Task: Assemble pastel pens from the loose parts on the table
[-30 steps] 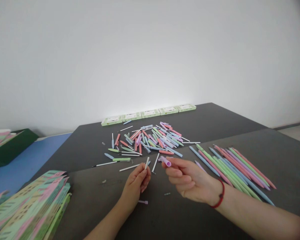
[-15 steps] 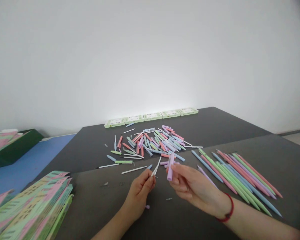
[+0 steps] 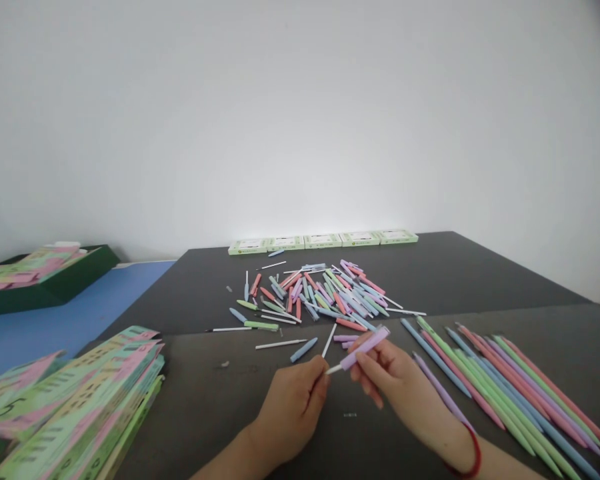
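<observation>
1. Grips a white refill point(image 3: 334, 369) in the left hand point(image 3: 295, 403), with fingers closed and thumb pressed beside the forefinger.
2. Pinches a light purple barrel point(image 3: 365, 349) between thumb and forefinger of the right hand point(image 3: 397, 380), with the other fingers bent loosely underneath.
3. Holds both parts in line above the dark table point(image 3: 195, 413), between the two hands, rising toward the right; has the refill at the barrel's lower end, at a depth impossible to tell.
4. Wears a red cord point(image 3: 474, 453) around the right wrist.
5. Has two purple pieces point(image 3: 347, 339) just behind the barrel, a second refill point(image 3: 329, 340) lying aslant beyond the left hand, and a blue piece point(image 3: 304, 350) and a third refill point(image 3: 281, 345) farther left.
6. Has a tiny coil-like piece point(image 3: 349, 415) on the table, nearer than the barrel.
7. Faces a loose heap of pastel pen parts point(image 3: 340, 302).
8. Has long pastel pens point(image 3: 497, 403) side by side at right, with a purple pen point(image 3: 443, 391) near the right wrist.
9. Has overlapping printed cartons point(image 3: 80, 407) at left, near a dark green tray point(image 3: 55, 293) on a blue surface point(image 3: 95, 317).
10. Has five pale green boxes point(image 3: 323, 241) end to end along the far edge, before a white wall point(image 3: 300, 120).
</observation>
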Demonstrator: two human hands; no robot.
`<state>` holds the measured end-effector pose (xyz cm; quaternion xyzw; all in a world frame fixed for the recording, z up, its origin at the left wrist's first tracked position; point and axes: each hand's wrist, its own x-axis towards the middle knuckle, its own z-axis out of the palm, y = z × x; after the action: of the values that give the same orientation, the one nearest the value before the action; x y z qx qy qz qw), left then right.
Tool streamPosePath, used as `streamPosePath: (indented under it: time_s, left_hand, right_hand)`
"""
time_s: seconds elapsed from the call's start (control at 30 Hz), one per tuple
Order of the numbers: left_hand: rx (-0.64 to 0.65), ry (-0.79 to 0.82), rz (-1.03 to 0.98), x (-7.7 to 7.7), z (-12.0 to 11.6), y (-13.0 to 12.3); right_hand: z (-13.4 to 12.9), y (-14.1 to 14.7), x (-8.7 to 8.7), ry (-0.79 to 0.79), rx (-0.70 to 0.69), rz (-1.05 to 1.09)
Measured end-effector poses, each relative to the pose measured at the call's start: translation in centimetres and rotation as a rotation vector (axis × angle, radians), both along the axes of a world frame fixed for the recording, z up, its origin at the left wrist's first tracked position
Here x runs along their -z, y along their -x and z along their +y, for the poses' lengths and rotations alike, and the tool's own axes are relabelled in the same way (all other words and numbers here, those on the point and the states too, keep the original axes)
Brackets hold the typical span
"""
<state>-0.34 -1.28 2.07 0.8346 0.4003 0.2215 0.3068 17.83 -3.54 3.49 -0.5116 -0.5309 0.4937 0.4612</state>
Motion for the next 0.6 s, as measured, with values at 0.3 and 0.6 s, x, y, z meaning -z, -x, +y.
streamPosePath:
  time_s: [0.3,0.6]
  left_hand:
    - [0.04,-0.064,0.093,-1.1,-0.4,0.1]
    - [0.064,0.009,0.113,-1.3,-0.7,0.0]
  right_hand:
    - [-0.3,1.3,2.1,0.04,-0.13,0.141]
    - [-0.4,1.6,2.7,0.038,-0.087,0.124]
